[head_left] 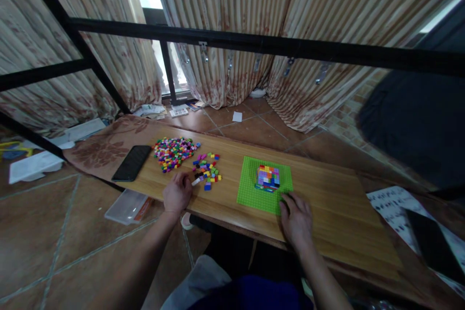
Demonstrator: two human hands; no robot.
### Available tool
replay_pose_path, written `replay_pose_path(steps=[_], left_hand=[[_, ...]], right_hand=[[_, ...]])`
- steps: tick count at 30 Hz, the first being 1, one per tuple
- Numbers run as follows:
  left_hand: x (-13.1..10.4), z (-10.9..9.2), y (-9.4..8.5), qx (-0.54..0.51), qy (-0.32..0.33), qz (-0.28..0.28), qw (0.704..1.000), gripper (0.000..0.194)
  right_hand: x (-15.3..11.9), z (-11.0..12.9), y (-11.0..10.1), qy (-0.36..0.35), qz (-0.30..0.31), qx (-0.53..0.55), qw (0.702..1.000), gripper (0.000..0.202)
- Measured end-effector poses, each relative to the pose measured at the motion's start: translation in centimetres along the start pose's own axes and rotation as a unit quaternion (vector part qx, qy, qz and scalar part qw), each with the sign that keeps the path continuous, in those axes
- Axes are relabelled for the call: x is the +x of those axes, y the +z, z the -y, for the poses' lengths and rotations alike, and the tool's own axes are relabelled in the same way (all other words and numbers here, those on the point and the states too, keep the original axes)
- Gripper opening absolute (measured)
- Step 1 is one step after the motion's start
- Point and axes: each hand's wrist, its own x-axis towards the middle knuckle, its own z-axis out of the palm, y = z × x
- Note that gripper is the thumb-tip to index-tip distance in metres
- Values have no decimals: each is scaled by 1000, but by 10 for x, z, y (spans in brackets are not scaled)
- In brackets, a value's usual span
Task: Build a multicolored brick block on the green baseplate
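My left hand (177,193) rests at the near edge of the wooden board with its fingers curled together. A white toy brick (196,181) lies right by its fingertips; whether they grip anything is hidden. Just beyond is a loose scatter of coloured bricks (208,170). My right hand (297,217) has loosely bent fingers, thumb apart, over the right near corner of a green studded baseplate (249,196). On that baseplate stands a low, multicoloured block of bricks (268,178), just left of and beyond the right fingertips.
A dense heap of small bricks (173,151) sits at the board's left, beside a black phone (131,163). A black metal rail (236,38) crosses beyond the board (327,193). A clear plastic box (127,206) is on the floor; printed sheets (392,203) lie at right.
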Motion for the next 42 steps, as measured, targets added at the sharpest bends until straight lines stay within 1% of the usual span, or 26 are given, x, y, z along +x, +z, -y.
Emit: replay_pose_path(steps=[4, 8, 10, 15, 18, 20, 24, 26, 28, 30, 32, 36, 37, 39, 40, 41, 42], left_hand=[[0, 2, 2, -2, 8, 1, 1000, 23], [-2, 3, -2, -10, 26, 21, 999, 26], [-3, 4, -6, -28, 48, 37, 998, 28], [-10, 9, -16, -61, 113, 97, 987, 29], [-15, 8, -16, -61, 131, 103, 984, 30], [-17, 5, -13, -60, 120, 87, 987, 27], [-17, -2, -10, -66, 65, 56, 994, 23], [-18, -5, -12, -88, 40, 53, 994, 22], [-22, -10, -13, -133, 23, 62, 989, 22], [-31, -21, -13, -207, 12, 84, 975, 23], [-43, -39, -10, -299, 2, 117, 947, 24], [-61, -92, 2, -435, -5, 201, 878, 21], [-63, -105, 5, -460, -9, 222, 860, 21], [-63, -128, 12, -491, -39, 255, 832, 21], [-61, -136, 15, -496, -50, 267, 825, 22], [-59, -143, 19, -496, -53, 271, 823, 22], [-56, -147, 22, -489, -49, 271, 828, 22]], right_hand=[[-2, -1, -1, 1, -8, 8, 1000, 35], [-3, -2, -1, 2, -3, 5, 1000, 37], [-4, -3, -2, 1, 2, -1, 1000, 39], [-6, -8, 0, 3, 5, -2, 1000, 44], [-7, -10, 2, 0, 3, 0, 1000, 45], [-7, -11, 2, -2, 2, -3, 1000, 46], [-7, -13, 3, -3, 3, -9, 1000, 45], [-7, -11, 3, 0, 2, -11, 1000, 44], [-6, -9, 2, 3, -1, -8, 1000, 43], [-5, -5, 0, 5, -4, -2, 1000, 41], [-4, -2, -2, 8, -8, 3, 1000, 38], [-3, 0, -4, 12, -9, 15, 1000, 34], [-3, 0, -4, 13, -8, 17, 1000, 34], [-3, 1, -3, 16, -5, 18, 1000, 35], [-3, 1, -3, 18, -4, 17, 1000, 35], [-3, 1, -3, 22, -2, 17, 1000, 34], [-3, 2, -3, 25, -1, 18, 1000, 34]])
